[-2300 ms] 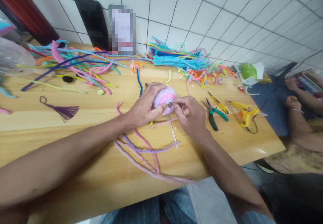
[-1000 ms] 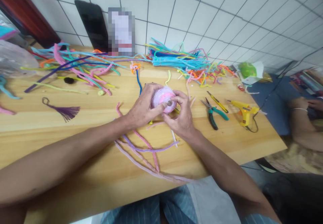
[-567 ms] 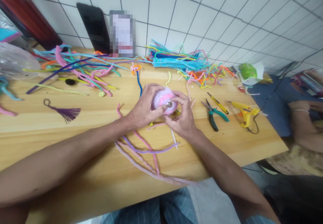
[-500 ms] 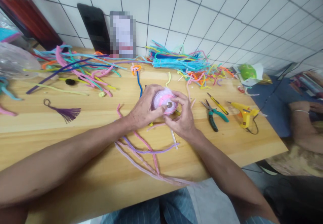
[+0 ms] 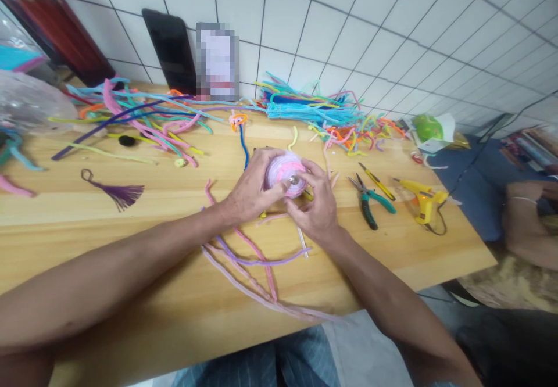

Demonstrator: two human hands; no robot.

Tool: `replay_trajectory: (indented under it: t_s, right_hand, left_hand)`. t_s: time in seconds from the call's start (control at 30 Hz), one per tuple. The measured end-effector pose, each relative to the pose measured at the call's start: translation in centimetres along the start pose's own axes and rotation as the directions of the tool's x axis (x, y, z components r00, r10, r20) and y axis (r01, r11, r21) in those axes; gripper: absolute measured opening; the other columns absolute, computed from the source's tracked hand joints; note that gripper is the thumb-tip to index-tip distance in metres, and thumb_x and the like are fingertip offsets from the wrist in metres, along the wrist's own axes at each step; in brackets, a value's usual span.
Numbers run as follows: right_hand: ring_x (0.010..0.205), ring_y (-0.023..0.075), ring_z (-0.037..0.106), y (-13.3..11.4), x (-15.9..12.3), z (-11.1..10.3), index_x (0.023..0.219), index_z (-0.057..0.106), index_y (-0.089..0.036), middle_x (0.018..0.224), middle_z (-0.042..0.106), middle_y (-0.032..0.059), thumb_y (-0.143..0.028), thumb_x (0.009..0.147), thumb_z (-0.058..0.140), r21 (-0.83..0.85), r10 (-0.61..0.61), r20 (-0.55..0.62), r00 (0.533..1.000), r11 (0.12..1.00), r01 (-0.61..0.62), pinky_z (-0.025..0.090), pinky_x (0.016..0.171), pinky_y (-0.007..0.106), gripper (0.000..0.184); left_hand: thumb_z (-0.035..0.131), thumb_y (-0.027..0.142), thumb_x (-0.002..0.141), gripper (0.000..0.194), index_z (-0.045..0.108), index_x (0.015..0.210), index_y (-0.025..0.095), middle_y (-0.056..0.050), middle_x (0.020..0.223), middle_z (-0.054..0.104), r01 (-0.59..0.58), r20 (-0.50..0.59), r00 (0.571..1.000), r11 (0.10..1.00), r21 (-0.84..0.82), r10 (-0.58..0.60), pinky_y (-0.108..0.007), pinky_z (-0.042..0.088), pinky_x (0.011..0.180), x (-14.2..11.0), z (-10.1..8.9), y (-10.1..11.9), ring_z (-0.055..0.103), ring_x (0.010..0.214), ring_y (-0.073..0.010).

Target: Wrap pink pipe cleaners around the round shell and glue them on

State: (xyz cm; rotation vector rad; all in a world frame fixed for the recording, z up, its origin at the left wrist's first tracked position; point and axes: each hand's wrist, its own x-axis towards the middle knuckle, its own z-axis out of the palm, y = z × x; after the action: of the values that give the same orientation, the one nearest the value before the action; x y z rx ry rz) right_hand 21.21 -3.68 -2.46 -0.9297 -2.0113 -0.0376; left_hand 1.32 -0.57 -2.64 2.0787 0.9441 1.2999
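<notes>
A round coil of pink and lilac pipe cleaners (image 5: 279, 169) with a small shiny metal piece (image 5: 293, 179) at its middle is held between both hands above the table. My left hand (image 5: 257, 185) wraps its left side, the thumb near the metal piece. On its right side, the fingers of my right hand (image 5: 314, 198) close round the rim and reach the centre. Loose pink and purple pipe cleaners (image 5: 261, 262) lie below the hands, some tails running toward the table's front edge. A thin clear stick (image 5: 302, 242) rests near my right wrist.
Pliers (image 5: 369, 201), a yellow cutter knife (image 5: 377, 182) and a yellow glue gun (image 5: 422, 198) lie to the right. A purple tassel (image 5: 120, 192) is at left. Pipe cleaner bundles (image 5: 309, 108) and a dark phone (image 5: 171, 53) line the wall. Another person's arm (image 5: 523, 218) shows at far right.
The whole view has shifted slightly, so things on the left appear a little further right. Both hands keep nearly the same hold on the coil.
</notes>
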Motion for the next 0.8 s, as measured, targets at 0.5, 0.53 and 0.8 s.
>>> replay_trajectory:
  t_s: [0.5, 0.53, 0.8]
  right_hand:
    - [0.135, 0.0304, 0.065, -0.16, 0.04, 0.11, 0.140, 0.055, -0.029, 0.143, 0.064, 0.0152, -0.020, 0.091, 0.074, -0.027, 0.000, -0.047, 0.999, 1.000, -0.001, 0.062, 0.107, 0.058, 0.053]
    - [0.135, 0.0302, 0.065, -0.13, 0.06, 0.10, 0.139, 0.055, -0.029, 0.142, 0.065, 0.0154, -0.021, 0.091, 0.074, -0.023, -0.002, -0.050, 0.999, 1.000, 0.001, 0.062, 0.107, 0.057, 0.053]
    - [0.136, 0.0314, 0.064, 0.22, 0.09, -0.01, 0.144, 0.054, -0.031, 0.146, 0.064, 0.0130, -0.020, 0.089, 0.074, 0.015, 0.015, -0.019, 1.000, 1.000, -0.015, 0.057, 0.112, 0.058, 0.059]
  left_hand:
    - [0.063, 0.039, 0.097, 0.051, 0.049, 0.141, 0.017, -0.016, 0.139, 0.057, 0.039, -0.025, 0.999, 0.999, -0.022, -0.040, -0.048, 0.046, 0.119, -0.11, 0.13, -0.11, 0.056, 0.134, -0.0292]
    - [0.063, 0.038, 0.097, 0.050, 0.049, 0.141, 0.017, -0.015, 0.139, 0.057, 0.036, -0.023, 0.999, 0.999, -0.020, -0.037, -0.047, 0.046, 0.118, -0.08, 0.12, -0.08, 0.056, 0.134, -0.0289]
    - [0.063, 0.039, 0.098, 0.050, 0.050, 0.140, 0.018, -0.014, 0.137, 0.060, 0.028, -0.017, 0.999, 0.999, 0.021, -0.028, -0.047, 0.048, 0.116, 0.05, -0.27, -0.07, 0.058, 0.130, -0.0292]
